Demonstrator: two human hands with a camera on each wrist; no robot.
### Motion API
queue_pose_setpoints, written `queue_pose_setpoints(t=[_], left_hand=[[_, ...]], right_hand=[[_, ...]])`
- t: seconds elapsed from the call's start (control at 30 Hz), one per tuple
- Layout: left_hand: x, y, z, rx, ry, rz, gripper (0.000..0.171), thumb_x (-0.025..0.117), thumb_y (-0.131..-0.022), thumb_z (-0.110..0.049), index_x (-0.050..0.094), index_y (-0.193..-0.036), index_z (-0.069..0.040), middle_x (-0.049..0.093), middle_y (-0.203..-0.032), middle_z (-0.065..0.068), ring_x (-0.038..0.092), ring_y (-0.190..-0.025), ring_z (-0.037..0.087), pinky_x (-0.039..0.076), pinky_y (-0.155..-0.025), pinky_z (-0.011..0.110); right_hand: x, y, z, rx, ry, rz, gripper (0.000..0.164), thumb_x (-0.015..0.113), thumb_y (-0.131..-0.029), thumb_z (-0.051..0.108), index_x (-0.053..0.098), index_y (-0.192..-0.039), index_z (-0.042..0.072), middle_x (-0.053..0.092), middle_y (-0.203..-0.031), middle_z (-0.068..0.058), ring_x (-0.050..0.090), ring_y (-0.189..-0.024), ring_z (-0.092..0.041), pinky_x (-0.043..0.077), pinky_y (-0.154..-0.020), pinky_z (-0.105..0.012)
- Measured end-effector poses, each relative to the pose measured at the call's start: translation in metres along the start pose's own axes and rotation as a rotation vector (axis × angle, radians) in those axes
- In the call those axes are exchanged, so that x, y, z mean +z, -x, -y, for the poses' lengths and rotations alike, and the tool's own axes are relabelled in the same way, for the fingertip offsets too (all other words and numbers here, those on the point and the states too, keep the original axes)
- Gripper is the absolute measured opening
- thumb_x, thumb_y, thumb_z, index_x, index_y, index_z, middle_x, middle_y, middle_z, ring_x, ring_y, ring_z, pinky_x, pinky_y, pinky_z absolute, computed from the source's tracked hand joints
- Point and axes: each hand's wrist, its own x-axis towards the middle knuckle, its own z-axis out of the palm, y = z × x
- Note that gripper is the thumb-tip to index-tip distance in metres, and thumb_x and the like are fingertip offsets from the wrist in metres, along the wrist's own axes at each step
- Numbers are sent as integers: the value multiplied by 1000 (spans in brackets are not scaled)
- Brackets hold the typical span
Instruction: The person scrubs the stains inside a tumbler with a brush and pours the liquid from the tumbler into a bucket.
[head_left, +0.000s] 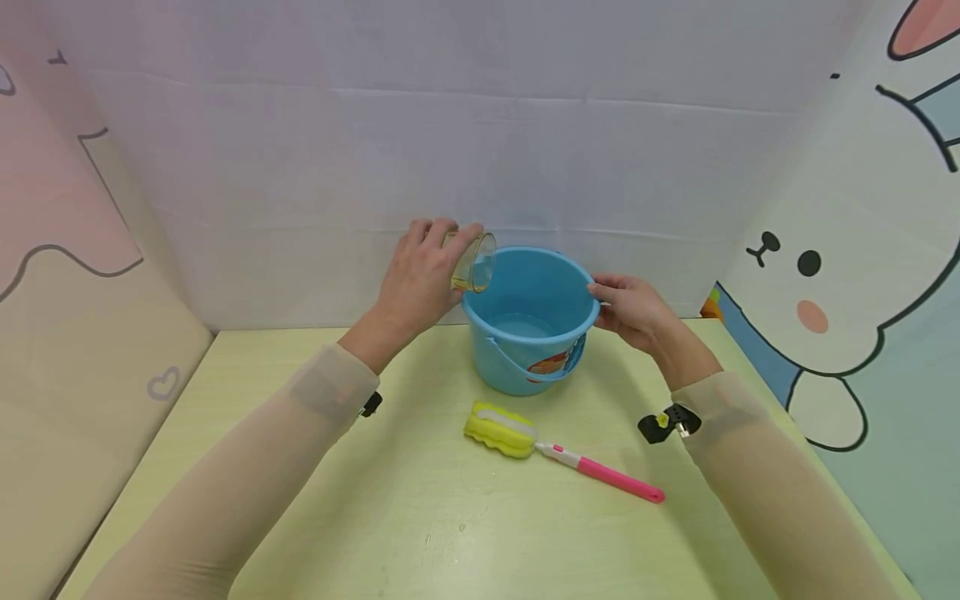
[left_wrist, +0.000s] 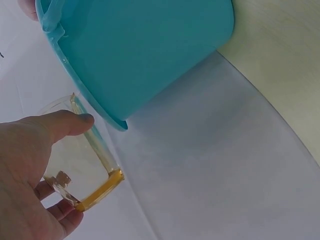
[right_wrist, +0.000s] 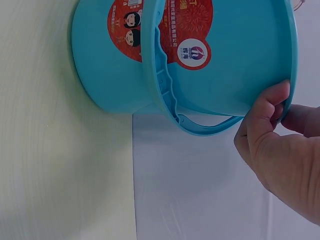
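Observation:
My left hand [head_left: 425, 275] grips a clear amber-tinted glass [head_left: 476, 263], tipped on its side with its mouth toward the blue bucket [head_left: 517, 367]. In the left wrist view the thumb lies along the wall of the glass [left_wrist: 82, 155], close beside the bucket's rim [left_wrist: 82, 92]. Thumb and fingers of my right hand [head_left: 633, 310] pinch the bucket's rim on the right side. The bucket stands upright on the table, with some clear water [head_left: 517, 323] showing at its bottom. Its handle [right_wrist: 202, 131] hangs down at the front, across a red label [right_wrist: 192, 30].
A bottle brush [head_left: 501, 429] with a yellow sponge head and pink handle lies on the pale table [head_left: 360, 508] in front of the bucket. Small wet drops dot the tabletop nearby. A white cloth wall [head_left: 300, 192] rises right behind the bucket; printed panels stand at both sides.

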Motion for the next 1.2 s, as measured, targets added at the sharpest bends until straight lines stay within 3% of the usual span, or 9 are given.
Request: queue_pose_setpoints(t=[0.87, 1.2], left_hand=[[0, -1, -1, 24, -4, -11, 90, 98, -76, -15, 53, -154, -16, 57, -140, 18, 48, -128, 41, 49, -101, 55], [1, -3, -2, 30, -13, -8, 88, 95, -78, -10, 53, -154, -17, 56, -141, 18, 48, -128, 42, 48, -102, 55]], right_hand=[[-1, -1, 1, 2, 0, 7, 52, 48, -115, 19, 38, -161, -2, 47, -147, -25, 67, -85, -9, 57, -76, -22], [-1, -1, 2, 6, 15, -3, 53, 49, -115, 20, 37, -162, -1, 48, -149, -23, 68, -96, -14, 57, -78, -23]])
